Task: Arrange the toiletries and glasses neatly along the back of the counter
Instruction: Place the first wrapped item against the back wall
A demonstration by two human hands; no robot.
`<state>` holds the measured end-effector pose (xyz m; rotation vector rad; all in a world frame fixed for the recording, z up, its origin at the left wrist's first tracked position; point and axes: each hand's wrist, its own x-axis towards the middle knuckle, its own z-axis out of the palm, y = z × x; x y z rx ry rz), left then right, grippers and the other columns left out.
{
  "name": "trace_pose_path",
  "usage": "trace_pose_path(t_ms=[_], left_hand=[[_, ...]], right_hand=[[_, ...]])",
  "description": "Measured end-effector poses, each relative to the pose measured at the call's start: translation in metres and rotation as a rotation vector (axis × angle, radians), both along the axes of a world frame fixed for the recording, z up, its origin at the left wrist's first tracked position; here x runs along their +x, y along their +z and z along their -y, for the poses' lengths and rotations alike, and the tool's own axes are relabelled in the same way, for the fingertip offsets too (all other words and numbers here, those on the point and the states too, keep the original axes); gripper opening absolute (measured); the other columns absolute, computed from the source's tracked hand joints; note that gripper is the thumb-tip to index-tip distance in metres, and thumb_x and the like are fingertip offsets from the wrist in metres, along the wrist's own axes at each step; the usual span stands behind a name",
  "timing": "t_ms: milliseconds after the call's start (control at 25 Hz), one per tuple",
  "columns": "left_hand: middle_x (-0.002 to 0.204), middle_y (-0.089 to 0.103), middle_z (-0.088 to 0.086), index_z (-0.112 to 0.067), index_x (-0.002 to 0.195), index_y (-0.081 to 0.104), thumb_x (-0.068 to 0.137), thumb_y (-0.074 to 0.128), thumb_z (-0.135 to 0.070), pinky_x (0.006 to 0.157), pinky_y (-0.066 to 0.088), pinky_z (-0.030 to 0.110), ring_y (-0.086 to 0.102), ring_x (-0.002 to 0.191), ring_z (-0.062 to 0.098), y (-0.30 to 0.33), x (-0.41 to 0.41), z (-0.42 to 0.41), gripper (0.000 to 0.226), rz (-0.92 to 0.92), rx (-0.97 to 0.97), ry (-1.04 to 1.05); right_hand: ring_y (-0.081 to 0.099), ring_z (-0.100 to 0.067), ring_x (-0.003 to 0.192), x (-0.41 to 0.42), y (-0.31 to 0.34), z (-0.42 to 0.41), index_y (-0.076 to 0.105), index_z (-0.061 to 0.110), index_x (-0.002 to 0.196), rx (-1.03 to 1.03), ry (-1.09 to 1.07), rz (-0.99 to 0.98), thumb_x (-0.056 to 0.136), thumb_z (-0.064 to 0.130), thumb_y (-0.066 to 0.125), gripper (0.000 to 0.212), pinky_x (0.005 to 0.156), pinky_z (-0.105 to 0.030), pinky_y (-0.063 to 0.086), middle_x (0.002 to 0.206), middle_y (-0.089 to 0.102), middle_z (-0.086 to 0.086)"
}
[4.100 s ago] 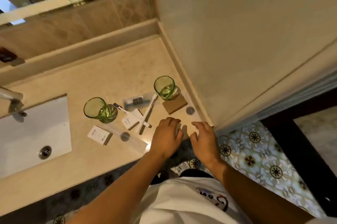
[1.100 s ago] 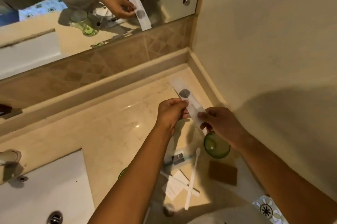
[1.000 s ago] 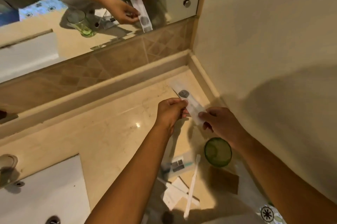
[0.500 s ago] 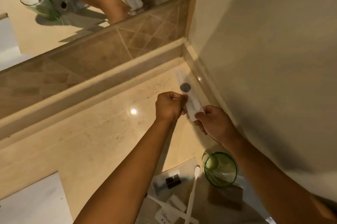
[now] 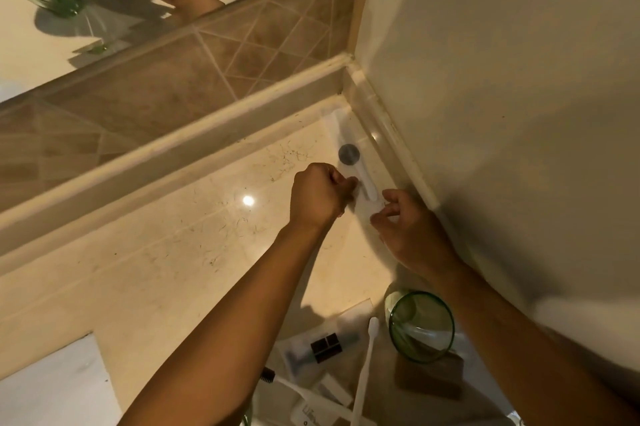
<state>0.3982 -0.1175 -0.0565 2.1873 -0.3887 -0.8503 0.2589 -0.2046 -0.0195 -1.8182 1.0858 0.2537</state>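
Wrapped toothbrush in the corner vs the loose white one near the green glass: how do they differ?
The toothbrush in its clear wrapper with a grey round sticker lies in the back corner along the side wall; the bare white toothbrush lies at the front beside the green drinking glass. The left hand and right hand are at the wrapped one's near end; nothing touches the bare one. Both lie flat on the beige counter.
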Motion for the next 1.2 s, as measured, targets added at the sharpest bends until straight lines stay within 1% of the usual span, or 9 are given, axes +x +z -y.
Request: trace_pose_path(t_ms=[80, 200, 320, 400, 440, 600, 760, 960, 1200], left_hand=[[0.060, 0.069, -0.002, -0.015, 0.070, 0.069, 0.089, 0.068, -0.028, 0.064, 0.058, 0.038, 0.066, 0.060, 0.016, -0.001, 0.001, -0.001, 0.023, 0.069, -0.004, -0.027], [0.088, 0.068, 0.001, -0.015, 0.092, 0.069, 0.092, 0.060, -0.024, 0.069, 0.054, 0.041, 0.061, 0.083, 0.019, -0.006, 0.013, -0.007, 0.013, 0.453, -0.014, -0.231], [0.128, 0.061, 0.013, -0.015, 0.119, 0.067, 0.093, 0.059, -0.028, 0.099, 0.049, 0.046, 0.053, 0.124, 0.032, -0.014, 0.033, -0.008, 0.030, 0.717, -0.020, -0.462], [0.151, 0.047, 0.015, -0.022, 0.133, 0.059, 0.096, 0.053, -0.037, 0.118, 0.031, 0.049, 0.034, 0.145, 0.036, -0.016, 0.043, -0.007, 0.040, 0.729, 0.062, -0.616], [0.157, 0.039, 0.014, -0.024, 0.138, 0.055, 0.098, 0.049, -0.041, 0.122, 0.022, 0.050, 0.025, 0.150, 0.035, -0.015, 0.046, -0.007, 0.044, 0.715, 0.111, -0.674], [0.163, 0.029, 0.013, -0.028, 0.146, 0.047, 0.099, 0.042, -0.047, 0.124, 0.010, 0.050, 0.014, 0.154, 0.033, -0.018, 0.053, -0.007, 0.051, 0.695, 0.181, -0.733], [0.163, 0.027, 0.013, -0.027, 0.149, 0.043, 0.100, 0.040, -0.048, 0.124, 0.009, 0.050, 0.013, 0.154, 0.034, -0.022, 0.052, -0.004, 0.053, 0.678, 0.171, -0.705], [0.163, 0.028, 0.013, -0.027, 0.150, 0.041, 0.099, 0.044, -0.050, 0.124, 0.009, 0.052, 0.013, 0.154, 0.035, -0.025, 0.052, 0.003, 0.056, 0.681, 0.155, -0.691], [0.162, 0.029, 0.016, -0.025, 0.147, 0.045, 0.097, 0.047, -0.049, 0.124, 0.013, 0.055, 0.015, 0.153, 0.037, -0.029, 0.052, 0.011, 0.056, 0.667, 0.133, -0.655]], right_hand=[[0.061, -0.018, 0.100, -0.001, 0.005, -0.004, 0.048, 0.020, 0.135, -0.127, 0.124, -0.044, 0.093, 0.034, 0.063, 0.047, 0.082, -0.031, 0.056, 0.119, 0.059, 0.001], [0.059, -0.019, 0.099, 0.002, 0.013, -0.012, 0.054, 0.016, 0.131, -0.343, 0.248, -0.012, 0.093, 0.036, 0.059, 0.043, 0.081, -0.032, 0.057, 0.122, 0.053, -0.004], [0.056, -0.026, 0.110, 0.015, 0.008, -0.014, 0.061, 0.010, 0.128, -0.443, 0.437, 0.048, 0.090, 0.038, 0.055, 0.048, 0.091, -0.038, 0.054, 0.131, 0.054, -0.011], [0.044, -0.028, 0.130, 0.027, 0.002, -0.014, 0.051, 0.013, 0.140, -0.445, 0.570, -0.076, 0.092, 0.042, 0.052, 0.056, 0.106, -0.038, 0.043, 0.150, 0.043, -0.009], [0.037, -0.028, 0.137, 0.032, -0.001, -0.014, 0.044, 0.015, 0.145, -0.439, 0.613, -0.138, 0.093, 0.044, 0.051, 0.060, 0.110, -0.038, 0.037, 0.156, 0.035, -0.008], [0.030, -0.028, 0.142, 0.039, -0.006, -0.018, 0.035, 0.014, 0.151, -0.497, 0.669, -0.234, 0.095, 0.050, 0.047, 0.068, 0.114, -0.040, 0.033, 0.163, 0.025, -0.006], [0.028, -0.029, 0.144, 0.038, -0.010, -0.019, 0.033, 0.013, 0.152, -0.557, 0.662, -0.282, 0.095, 0.052, 0.045, 0.070, 0.113, -0.042, 0.032, 0.165, 0.019, -0.006], [0.032, -0.032, 0.142, 0.038, -0.016, -0.017, 0.039, 0.012, 0.150, -0.579, 0.608, -0.271, 0.093, 0.051, 0.047, 0.070, 0.112, -0.043, 0.034, 0.164, 0.024, -0.009], [0.028, -0.032, 0.144, 0.039, -0.020, -0.012, 0.034, 0.010, 0.152, -0.575, 0.582, -0.248, 0.095, 0.049, 0.047, 0.070, 0.116, -0.042, 0.026, 0.166, 0.019, -0.010]])
